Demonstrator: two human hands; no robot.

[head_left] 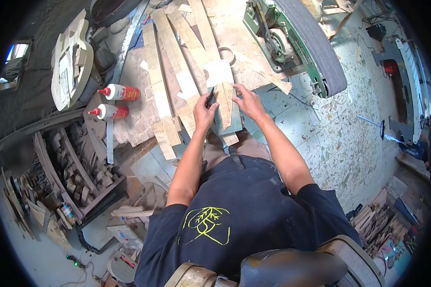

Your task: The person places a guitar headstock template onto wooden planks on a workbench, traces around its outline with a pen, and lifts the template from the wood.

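A tapered wooden piece point(224, 107) with a row of small holes or circles along it lies on pale boards right in front of me. My left hand point(205, 111) is at its left side, fingers closed around a slim, dark, pen-like object point(210, 96). On the other side, my right hand point(248, 102) has its thumb and forefinger spread apart, with the tips at the piece's right edge. A white sheet point(218, 72) lies just beyond both hands. Long pale wooden boards point(164, 91) extend away to the left.
Two red-capped glue bottles point(121, 92) lie at left on the paper-covered bench point(134, 122). A green belt sander point(292, 45) stands at upper right. A guitar-shaped wooden form point(84, 57) is upper left. Wood offcuts point(76, 174) fill a lower-left rack; more scraps point(376, 222) are lower right.
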